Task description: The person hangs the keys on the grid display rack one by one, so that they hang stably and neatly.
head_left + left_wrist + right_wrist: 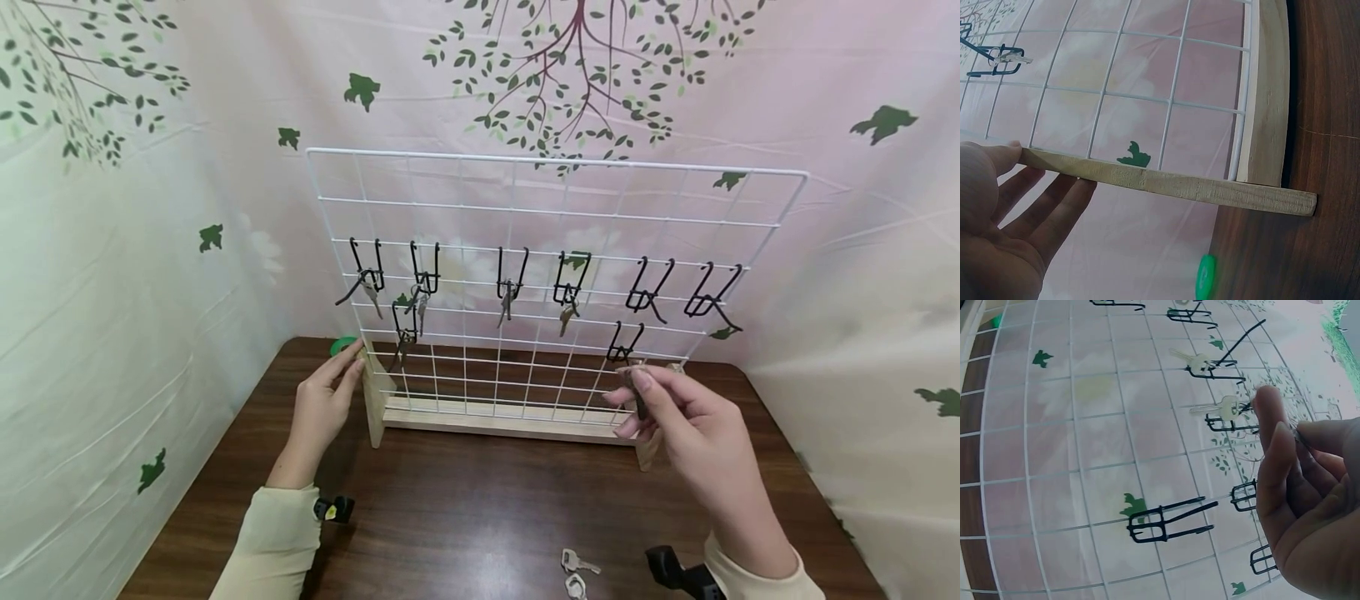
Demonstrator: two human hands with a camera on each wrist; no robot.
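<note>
Dark brown wooden table [480, 517], backed on all sides by pale cloth printed with green leaves and a branching tree. White wire grid rack [551, 217] stands upright at mid-table in a light wooden base [495, 421] with a short upright wooden post [371, 400] at each end.

Black wire hooks in a row across the grid's middle; four hooks from 9 o'clock toward centre carry keys, e.g. one hanging key [567, 317] just right of centre. Two hooks at 3 o'clock look bare. One lower empty hook [624, 342] sits under that row, directly above the right hand.

Left hand [322, 400]: fingers straight and loosely spread, tips resting against the left end post of the rack. Left wrist view confirms it: open palm, fingertip [1010, 153] touching the wooden post [1166, 184]. Nothing held. A green round object [343, 344] lies on the table just behind the fingers; what it is cannot be told.

Right hand [690, 425]: raised in front of the grid's lower right, at 4 o'clock from rack centre. Thumb and fingers pinch a small dark key [636, 392], held close below the empty lower hook, not on it. Right wrist view shows the forefinger [1272, 450] raised, other fingers curled; the held item is mostly hidden there.

Two spare keys [576, 571] lie on the table at 6 o'clock, near the right wrist.
</note>
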